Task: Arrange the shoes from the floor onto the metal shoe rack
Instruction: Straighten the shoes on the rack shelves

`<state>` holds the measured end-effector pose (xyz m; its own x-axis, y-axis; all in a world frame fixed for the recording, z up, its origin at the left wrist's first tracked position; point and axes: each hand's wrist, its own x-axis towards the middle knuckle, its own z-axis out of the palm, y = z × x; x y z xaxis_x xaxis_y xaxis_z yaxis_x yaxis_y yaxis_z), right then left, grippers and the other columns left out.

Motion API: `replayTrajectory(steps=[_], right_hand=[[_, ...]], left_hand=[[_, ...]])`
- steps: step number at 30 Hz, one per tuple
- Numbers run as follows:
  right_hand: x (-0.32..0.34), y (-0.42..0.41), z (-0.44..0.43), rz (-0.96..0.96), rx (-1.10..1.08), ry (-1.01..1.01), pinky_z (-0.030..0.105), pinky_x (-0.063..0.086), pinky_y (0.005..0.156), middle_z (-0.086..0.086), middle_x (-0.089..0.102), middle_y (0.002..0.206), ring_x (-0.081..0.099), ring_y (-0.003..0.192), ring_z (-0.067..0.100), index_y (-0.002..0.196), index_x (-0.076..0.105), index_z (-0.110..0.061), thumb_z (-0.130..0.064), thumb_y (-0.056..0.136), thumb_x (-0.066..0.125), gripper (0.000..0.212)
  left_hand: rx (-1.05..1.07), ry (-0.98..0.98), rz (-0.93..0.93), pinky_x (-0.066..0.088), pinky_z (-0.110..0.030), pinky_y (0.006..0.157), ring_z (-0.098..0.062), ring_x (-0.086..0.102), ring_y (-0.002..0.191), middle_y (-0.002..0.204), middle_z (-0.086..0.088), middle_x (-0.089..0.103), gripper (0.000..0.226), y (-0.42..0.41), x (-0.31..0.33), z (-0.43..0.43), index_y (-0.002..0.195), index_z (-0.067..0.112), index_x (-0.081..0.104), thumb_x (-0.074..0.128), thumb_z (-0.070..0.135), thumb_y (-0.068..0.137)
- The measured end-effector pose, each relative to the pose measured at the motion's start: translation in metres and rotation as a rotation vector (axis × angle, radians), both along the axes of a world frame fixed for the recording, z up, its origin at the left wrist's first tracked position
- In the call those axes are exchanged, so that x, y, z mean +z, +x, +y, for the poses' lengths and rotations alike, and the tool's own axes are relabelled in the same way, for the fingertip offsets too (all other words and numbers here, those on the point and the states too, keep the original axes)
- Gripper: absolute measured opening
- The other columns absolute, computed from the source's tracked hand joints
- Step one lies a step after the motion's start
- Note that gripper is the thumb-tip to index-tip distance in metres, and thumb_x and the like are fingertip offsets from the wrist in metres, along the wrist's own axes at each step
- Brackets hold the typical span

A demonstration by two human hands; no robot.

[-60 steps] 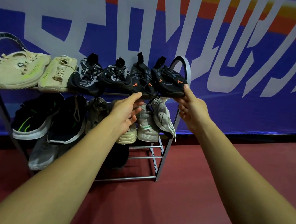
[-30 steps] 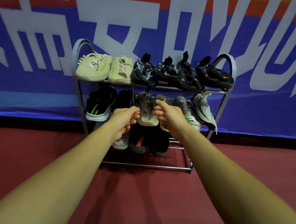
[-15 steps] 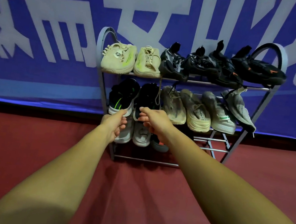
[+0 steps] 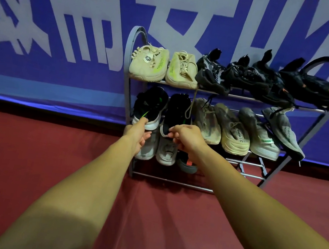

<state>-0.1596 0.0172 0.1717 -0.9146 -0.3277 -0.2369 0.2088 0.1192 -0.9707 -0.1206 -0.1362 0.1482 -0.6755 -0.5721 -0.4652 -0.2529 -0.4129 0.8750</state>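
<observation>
The grey metal shoe rack [image 4: 129, 57] stands against the wall. Its top shelf carries two beige shoes [image 4: 149, 64] and several black shoes [image 4: 247, 76]. The middle shelf holds a black pair with green stripes, then tan shoes [image 4: 234, 131] and grey shoes [image 4: 261, 138]. My left hand [image 4: 136, 134] grips the white toe of the left black shoe [image 4: 151, 105]. My right hand [image 4: 187, 137] pinches the toe of the right black shoe [image 4: 178, 113]. Light grey shoes [image 4: 166, 151] and a dark shoe [image 4: 187, 164] sit on the bottom shelf, partly hidden by my hands.
A blue banner [image 4: 60, 81] with large white characters covers the wall behind the rack. Dark red floor [image 4: 29, 158] spreads in front and to both sides. Bare rack bars [image 4: 245, 168] show at the lower right.
My hands left the black shoes on the top shelf, came down and moved left to the black pair on the middle shelf. The view backed away and shifted left.
</observation>
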Motion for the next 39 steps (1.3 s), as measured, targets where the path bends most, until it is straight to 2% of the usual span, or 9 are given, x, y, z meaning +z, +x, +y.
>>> replayTrajectory(steps=[5, 12, 17, 23, 27, 31, 34, 37, 39], right_hand=[[0.000, 0.005, 0.009, 0.024, 0.019, 0.003, 0.022, 0.037, 0.053, 0.004, 0.070, 0.074, 0.047, 0.055, 0.011, 0.092, 0.070, -0.006, -0.011, 0.091, 0.061, 0.010], [0.006, 0.012, 0.019, 0.037, 0.041, 0.022, 0.021, 0.029, 0.046, -0.001, 0.070, 0.071, 0.045, 0.054, 0.010, 0.089, 0.069, -0.010, -0.013, 0.089, 0.060, 0.009], [0.007, 0.012, 0.025, 0.008, 0.009, -0.041, 0.018, 0.029, 0.046, 0.002, 0.070, 0.080, 0.047, 0.052, 0.005, 0.101, 0.069, -0.008, -0.012, 0.094, 0.061, 0.011], [0.006, 0.003, 0.033, -0.111, -0.148, -0.152, 0.017, 0.028, 0.041, 0.012, 0.071, 0.092, 0.044, 0.042, 0.006, 0.097, 0.062, -0.014, -0.032, 0.098, 0.057, 0.019], [-0.003, -0.009, 0.043, -0.168, -0.207, -0.346, 0.015, 0.023, 0.038, 0.003, 0.057, 0.066, 0.036, 0.041, 0.004, 0.100, 0.060, -0.015, -0.036, 0.100, 0.053, 0.022], [0.001, -0.014, 0.055, -0.219, -0.164, -0.414, 0.012, 0.022, 0.035, -0.007, 0.054, 0.043, 0.034, 0.035, 0.002, 0.080, 0.052, -0.018, -0.037, 0.101, 0.049, 0.029], [-0.005, -0.018, 0.055, -0.229, -0.169, -0.374, 0.017, 0.022, 0.036, 0.003, 0.067, 0.061, 0.029, 0.034, 0.003, 0.108, 0.060, -0.013, -0.042, 0.095, 0.051, 0.033], [-0.010, -0.018, 0.052, -0.241, -0.230, -0.379, 0.017, 0.023, 0.035, 0.018, 0.071, 0.094, 0.035, 0.036, 0.004, 0.103, 0.055, -0.016, -0.033, 0.087, 0.057, 0.023], [-0.011, -0.017, 0.050, -0.263, -0.228, -0.448, 0.016, 0.024, 0.033, 0.022, 0.069, 0.102, 0.039, 0.037, 0.005, 0.103, 0.052, -0.018, -0.028, 0.087, 0.057, 0.019]], left_hand=[[0.115, -0.019, 0.076, 0.032, -0.021, 0.042, -0.011, 0.057, 0.055, 0.070, -0.006, 0.067, 0.023, 0.011, 0.006, 0.000, 0.089, 0.013, 0.060, 0.059, 0.035, 0.084], [0.153, -0.024, 0.168, 0.032, -0.021, 0.043, -0.010, 0.053, 0.050, 0.068, -0.004, 0.066, 0.021, 0.043, 0.020, -0.005, 0.086, 0.015, 0.063, 0.058, 0.034, 0.081], [0.102, -0.059, 0.211, 0.034, -0.022, 0.046, -0.010, 0.051, 0.046, 0.059, -0.001, 0.061, 0.020, 0.060, 0.023, -0.020, 0.085, 0.019, 0.064, 0.057, 0.036, 0.079], [0.052, -0.074, 0.189, 0.032, -0.019, 0.041, -0.011, 0.041, 0.040, 0.055, 0.004, 0.052, 0.024, 0.062, 0.018, -0.021, 0.079, 0.019, 0.059, 0.055, 0.043, 0.078], [0.004, -0.110, 0.177, 0.029, -0.021, 0.041, -0.011, 0.037, 0.039, 0.054, 0.003, 0.049, 0.027, 0.055, 0.017, -0.011, 0.075, 0.020, 0.058, 0.053, 0.046, 0.080], [-0.021, -0.105, 0.164, 0.030, -0.023, 0.045, -0.011, 0.038, 0.041, 0.053, 0.004, 0.048, 0.030, 0.049, 0.016, -0.006, 0.075, 0.021, 0.059, 0.055, 0.051, 0.079], [0.018, -0.062, 0.147, 0.034, -0.024, 0.047, -0.011, 0.042, 0.046, 0.059, 0.003, 0.051, 0.038, 0.043, 0.016, -0.007, 0.084, 0.020, 0.062, 0.058, 0.057, 0.077], [0.059, 0.003, 0.128, 0.036, -0.023, 0.048, -0.011, 0.050, 0.060, 0.077, 0.002, 0.059, 0.046, 0.036, 0.014, -0.007, 0.100, 0.021, 0.064, 0.063, 0.061, 0.077], [0.036, 0.070, 0.134, 0.034, -0.022, 0.049, -0.011, 0.052, 0.066, 0.087, 0.002, 0.062, 0.051, 0.032, 0.015, -0.005, 0.110, 0.021, 0.063, 0.068, 0.060, 0.078]])
